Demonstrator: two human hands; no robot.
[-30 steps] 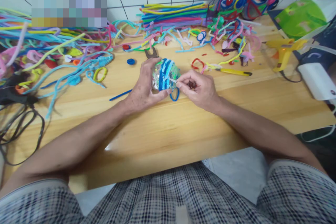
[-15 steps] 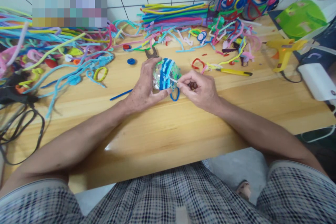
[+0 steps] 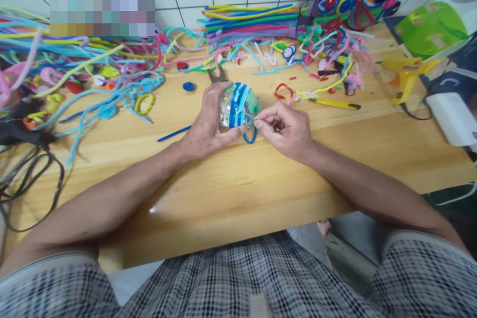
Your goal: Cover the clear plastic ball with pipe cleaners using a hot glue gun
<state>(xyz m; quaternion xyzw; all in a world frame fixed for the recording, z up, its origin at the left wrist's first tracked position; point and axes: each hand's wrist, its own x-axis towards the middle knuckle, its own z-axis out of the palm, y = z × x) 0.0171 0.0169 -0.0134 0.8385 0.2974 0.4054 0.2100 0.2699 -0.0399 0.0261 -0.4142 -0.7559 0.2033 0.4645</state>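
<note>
A rounded object [image 3: 238,104] with dark blue, light blue and white stripes, a shiny left side and a green right side is held above the wooden table. My left hand [image 3: 208,121] wraps round its left side, thumb along the lower edge. My right hand [image 3: 285,126] pinches a thin pale stick [image 3: 250,116] whose tip meets the object's right part. A blue loop [image 3: 250,135] shows just below the object. Dark-jawed pliers [image 3: 217,75] lie behind my left hand, and a blue strip [image 3: 173,133] lies left of it.
Fuzzy coloured stems [image 3: 249,20] line the back; a light-blue bundle [image 3: 108,109] lies left. On the right are a yellow cutter [image 3: 337,104], a yellow glue gun [image 3: 406,74] and a white box [image 3: 451,118]. Black cable [image 3: 33,184] coils at the left edge.
The stick's tip has shifted slightly down and right on the striped object. Both hands keep their hold. At the bottom right, a person's foot and leg have moved under the table.
</note>
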